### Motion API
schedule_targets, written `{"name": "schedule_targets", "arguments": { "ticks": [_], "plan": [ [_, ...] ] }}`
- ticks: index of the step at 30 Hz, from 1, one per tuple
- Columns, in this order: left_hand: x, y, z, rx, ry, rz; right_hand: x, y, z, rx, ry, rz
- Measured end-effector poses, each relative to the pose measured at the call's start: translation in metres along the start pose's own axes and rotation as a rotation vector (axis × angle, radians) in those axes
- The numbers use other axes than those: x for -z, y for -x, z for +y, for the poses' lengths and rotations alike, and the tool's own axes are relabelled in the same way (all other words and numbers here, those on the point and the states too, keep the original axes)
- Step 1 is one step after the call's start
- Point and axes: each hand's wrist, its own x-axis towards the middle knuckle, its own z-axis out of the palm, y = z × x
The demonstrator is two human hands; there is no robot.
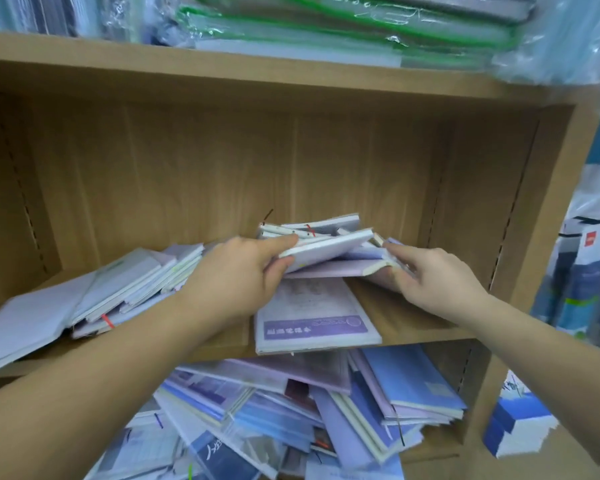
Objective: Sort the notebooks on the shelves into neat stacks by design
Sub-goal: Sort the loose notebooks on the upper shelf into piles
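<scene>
A jumbled pile of pale lilac and white notebooks (326,244) lies at the middle of the wooden shelf (413,323). My left hand (236,278) grips a white notebook from that pile, thumb on top. My right hand (430,275) holds the edge of a lilac notebook (343,268) lower in the same pile. A purple-banded notebook (312,317) lies flat under them at the shelf's front edge. A slanted row of white and lilac notebooks (118,289) leans on the left of the shelf.
The shelf below holds a messy heap of blue and lilac notebooks (326,403). Plastic-wrapped green and blue folders (343,26) sit on the shelf above. Packaged goods (582,289) hang beyond the right side panel, and a blue-and-white box (516,424) stands at lower right.
</scene>
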Motion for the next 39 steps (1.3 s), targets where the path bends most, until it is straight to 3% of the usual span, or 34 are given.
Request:
{"name": "schedule_targets", "arguments": {
  "ticks": [5,8,10,12,15,18,20,21,23,27,32,35,39],
  "plan": [
    [-0.022,0.029,0.012,-0.17,-0.122,-0.005,0.006,0.008,-0.011,-0.086,0.011,-0.051],
    [-0.039,0.052,0.019,-0.159,-0.171,-0.294,0.007,0.029,-0.01,-0.036,0.186,-0.328],
    [-0.039,0.073,0.02,-0.12,-0.163,-0.401,0.005,0.041,-0.009,-0.016,0.155,-0.38],
    [-0.036,0.096,0.026,-0.104,-0.102,-0.263,0.007,0.049,-0.017,0.042,0.053,-0.273],
    [-0.031,0.129,0.04,-0.005,0.18,-0.046,0.009,0.055,-0.05,0.229,-0.052,-0.139],
    [-0.036,0.148,0.042,0.458,0.413,-0.05,0.002,0.053,-0.089,0.324,-0.012,-0.233],
    [-0.037,0.143,0.041,0.866,0.721,-0.135,-0.01,0.047,-0.102,0.339,0.136,-0.328],
    [-0.037,0.139,0.04,0.981,0.846,-0.136,-0.018,0.046,-0.102,0.357,0.185,-0.333],
    [-0.034,0.129,0.039,1.017,0.906,-0.062,-0.031,0.047,-0.097,0.422,0.247,-0.236],
    [-0.028,0.117,0.043,1.033,0.946,-0.026,-0.052,0.047,-0.085,0.597,0.276,0.11],
    [-0.029,0.115,0.044,1.054,0.952,-0.017,-0.024,0.01,-0.086,0.526,0.249,0.358],
    [-0.025,0.118,0.036,0.936,0.791,0.025,-0.014,0.002,-0.086,0.469,0.193,0.462],
    [0.0,0.105,0.02,0.855,0.806,0.088,0.021,0.008,-0.098,0.564,0.226,0.645]
  ]
}}
